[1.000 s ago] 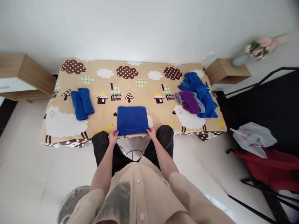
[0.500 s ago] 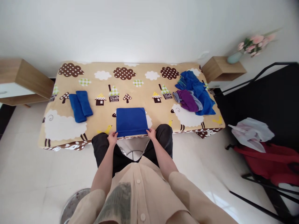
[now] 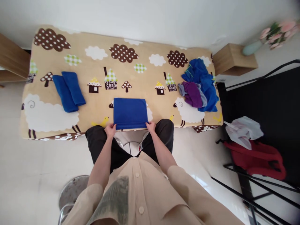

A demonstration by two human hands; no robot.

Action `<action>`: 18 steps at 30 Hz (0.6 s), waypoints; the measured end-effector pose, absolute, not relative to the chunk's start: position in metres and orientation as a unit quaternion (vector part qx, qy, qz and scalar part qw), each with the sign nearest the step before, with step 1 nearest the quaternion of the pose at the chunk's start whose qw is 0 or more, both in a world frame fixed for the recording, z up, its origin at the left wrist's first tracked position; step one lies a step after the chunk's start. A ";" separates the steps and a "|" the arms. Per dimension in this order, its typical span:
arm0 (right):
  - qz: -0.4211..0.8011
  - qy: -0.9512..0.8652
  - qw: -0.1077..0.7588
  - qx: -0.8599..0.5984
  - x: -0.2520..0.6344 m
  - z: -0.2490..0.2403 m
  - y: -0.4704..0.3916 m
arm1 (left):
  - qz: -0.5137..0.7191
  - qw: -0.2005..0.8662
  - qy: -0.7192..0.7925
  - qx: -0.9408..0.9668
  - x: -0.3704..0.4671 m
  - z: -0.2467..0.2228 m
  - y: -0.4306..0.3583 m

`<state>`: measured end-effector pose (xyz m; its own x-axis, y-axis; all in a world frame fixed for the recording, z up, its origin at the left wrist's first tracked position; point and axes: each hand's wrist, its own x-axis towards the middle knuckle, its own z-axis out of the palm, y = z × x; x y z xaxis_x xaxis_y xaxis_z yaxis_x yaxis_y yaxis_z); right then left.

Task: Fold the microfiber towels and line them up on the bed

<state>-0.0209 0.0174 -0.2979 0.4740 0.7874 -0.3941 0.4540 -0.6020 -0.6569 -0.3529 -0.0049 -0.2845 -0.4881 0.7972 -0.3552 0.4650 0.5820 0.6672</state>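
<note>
A folded blue cloth (image 3: 130, 113) lies flat at the near edge of a table covered with a tan cartoon-print blanket (image 3: 145, 78). My left hand (image 3: 110, 130) pinches the cloth's near left corner. My right hand (image 3: 151, 126) pinches its near right corner. Two rolled blue cloths (image 3: 68, 90) lie side by side on the left of the table. A loose pile of blue and purple cloths (image 3: 199, 89) sits at the right end.
Wooden cabinets stand at the far left (image 3: 11, 61) and far right (image 3: 234, 59), the right one bearing a vase of pink flowers (image 3: 269, 34). A red bag with a white plastic bag (image 3: 243, 132) rests on a black rack at right. A metal stool (image 3: 70, 197) is beneath me.
The view has tipped down and moved closer to the table. Both hands stay on the near corners of the blue cloth, which has not visibly shifted on the blanket.
</note>
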 end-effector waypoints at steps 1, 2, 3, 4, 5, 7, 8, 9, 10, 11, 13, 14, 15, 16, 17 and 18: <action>0.341 -0.375 0.228 -0.831 -0.022 -0.298 0.019 | 0.250 0.330 0.825 0.384 -0.352 -0.285 -0.005; 0.335 -0.375 0.221 -0.836 -0.023 -0.298 0.020 | 0.251 0.328 0.825 0.386 -0.351 -0.285 -0.006; 0.330 -0.376 0.217 -0.838 -0.025 -0.298 0.020 | 0.251 0.326 0.825 0.386 -0.351 -0.284 -0.007; 0.325 -0.376 0.215 -0.841 -0.026 -0.297 0.020 | 0.253 0.325 0.825 0.387 -0.351 -0.284 -0.008; 0.321 -0.376 0.215 -0.842 -0.028 -0.296 0.019 | 0.254 0.324 0.826 0.386 -0.351 -0.283 -0.009; 0.312 -0.374 0.222 -0.845 -0.030 -0.292 0.015 | 0.257 0.325 0.827 0.380 -0.351 -0.281 -0.011; 0.307 -0.373 0.228 -0.846 -0.031 -0.289 0.013 | 0.258 0.327 0.828 0.375 -0.352 -0.279 -0.012; 0.302 -0.372 0.235 -0.846 -0.032 -0.287 0.010 | 0.259 0.331 0.829 0.368 -0.352 -0.278 -0.014; 0.297 -0.372 0.243 -0.845 -0.033 -0.284 0.006 | 0.259 0.336 0.831 0.360 -0.353 -0.276 -0.016; 0.292 -0.372 0.251 -0.844 -0.033 -0.282 0.003 | 0.259 0.345 0.831 0.350 -0.353 -0.275 -0.018; 0.290 -0.374 0.266 -0.840 -0.033 -0.278 -0.004 | 0.259 0.371 0.830 0.326 -0.352 -0.273 -0.022; 0.292 -0.374 0.273 -0.837 -0.032 -0.277 -0.006 | 0.259 0.387 0.828 0.312 -0.351 -0.272 -0.023; 0.297 -0.373 0.278 -0.834 -0.031 -0.276 -0.009 | 0.260 0.404 0.825 0.298 -0.350 -0.271 -0.025; 0.304 -0.372 0.284 -0.830 -0.030 -0.275 -0.010 | 0.262 0.419 0.821 0.285 -0.348 -0.270 -0.026; 0.312 -0.374 0.290 -0.824 -0.028 -0.275 -0.011 | 0.265 0.432 0.818 0.272 -0.346 -0.269 -0.027; 0.321 -0.378 0.297 -0.816 -0.027 -0.276 -0.012 | 0.269 0.443 0.814 0.262 -0.345 -0.269 -0.028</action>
